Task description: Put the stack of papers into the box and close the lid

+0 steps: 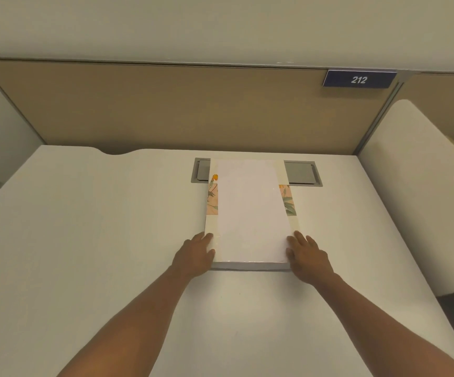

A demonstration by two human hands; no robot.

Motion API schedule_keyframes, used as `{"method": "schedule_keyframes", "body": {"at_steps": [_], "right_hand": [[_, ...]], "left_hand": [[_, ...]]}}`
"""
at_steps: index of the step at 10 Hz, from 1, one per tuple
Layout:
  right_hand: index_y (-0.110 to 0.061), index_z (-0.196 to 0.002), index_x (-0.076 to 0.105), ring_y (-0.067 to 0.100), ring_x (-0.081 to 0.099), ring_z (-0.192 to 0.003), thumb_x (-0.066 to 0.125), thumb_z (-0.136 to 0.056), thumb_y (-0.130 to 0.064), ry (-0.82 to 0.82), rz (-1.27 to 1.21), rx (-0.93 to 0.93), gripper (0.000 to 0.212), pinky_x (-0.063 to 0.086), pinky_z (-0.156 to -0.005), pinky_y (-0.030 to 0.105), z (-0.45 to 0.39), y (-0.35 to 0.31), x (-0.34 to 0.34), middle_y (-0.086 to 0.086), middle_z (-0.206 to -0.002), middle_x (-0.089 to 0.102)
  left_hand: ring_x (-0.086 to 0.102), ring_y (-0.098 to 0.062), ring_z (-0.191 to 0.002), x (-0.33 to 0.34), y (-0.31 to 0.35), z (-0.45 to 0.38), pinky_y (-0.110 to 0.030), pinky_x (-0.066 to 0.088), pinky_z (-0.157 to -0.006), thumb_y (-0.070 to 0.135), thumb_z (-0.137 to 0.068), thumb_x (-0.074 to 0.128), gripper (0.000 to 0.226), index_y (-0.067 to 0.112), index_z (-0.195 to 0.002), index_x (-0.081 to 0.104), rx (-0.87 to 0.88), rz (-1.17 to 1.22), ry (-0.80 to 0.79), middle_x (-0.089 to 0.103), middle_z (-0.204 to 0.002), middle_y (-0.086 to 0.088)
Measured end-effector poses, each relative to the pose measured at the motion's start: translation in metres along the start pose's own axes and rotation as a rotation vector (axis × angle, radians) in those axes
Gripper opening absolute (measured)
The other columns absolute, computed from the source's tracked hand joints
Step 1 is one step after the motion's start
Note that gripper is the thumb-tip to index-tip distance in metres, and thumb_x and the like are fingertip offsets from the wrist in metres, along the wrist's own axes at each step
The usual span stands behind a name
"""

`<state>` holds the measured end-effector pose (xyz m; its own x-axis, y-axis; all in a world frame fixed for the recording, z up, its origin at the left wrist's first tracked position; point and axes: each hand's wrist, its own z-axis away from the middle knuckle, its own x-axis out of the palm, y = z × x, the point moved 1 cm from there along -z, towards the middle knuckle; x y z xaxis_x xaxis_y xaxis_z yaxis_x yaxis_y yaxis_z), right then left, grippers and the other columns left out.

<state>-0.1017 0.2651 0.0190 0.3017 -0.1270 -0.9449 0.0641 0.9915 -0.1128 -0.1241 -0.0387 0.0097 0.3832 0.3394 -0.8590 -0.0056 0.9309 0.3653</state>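
Observation:
A flat cream box (292, 227) with a floral band lies on the white desk (98, 240), its long side pointing away from me. A white stack of papers (250, 213) lies on top of it and covers its middle, so only narrow strips of the box show on either side. My left hand (194, 255) lies flat against the box's near left corner, fingers extended. My right hand (309, 257) rests on the near right corner, with the thumb on the paper's edge. Neither hand is closed around anything.
A grey cable hatch (302, 174) is set into the desk behind the box, partly covered by it. A tan partition (166, 110) with a blue "212" sign (359, 79) stands behind the desk. A white divider panel (416, 191) borders the right side.

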Motion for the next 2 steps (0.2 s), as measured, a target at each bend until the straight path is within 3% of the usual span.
{"method": "schedule_keyframes", "body": {"at_steps": [1,2], "right_hand": [[-0.019,-0.137,0.043,0.030,0.020,-0.148,0.024,-0.103,-0.040,-0.025,0.035,0.030,0.045,0.040,-0.104,0.051,-0.007,-0.007,-0.014,0.000,-0.153,0.037],[-0.016,-0.141,0.041,0.031,0.017,-0.150,0.030,-0.102,-0.044,0.123,0.086,-0.033,0.050,0.036,-0.106,0.052,-0.022,-0.029,-0.038,0.006,-0.158,0.031]], "left_hand": [[0.038,-0.034,-0.138,-0.012,0.010,0.001,-0.042,0.042,-0.107,0.040,-0.100,0.041,0.052,0.018,-0.147,0.042,-0.016,-0.118,0.030,0.037,-0.158,-0.004],[0.026,-0.041,-0.145,-0.034,0.042,-0.005,-0.049,0.041,-0.107,0.042,-0.099,0.043,0.055,0.014,-0.146,0.040,0.075,-0.159,0.119,0.018,-0.166,-0.005]]}}
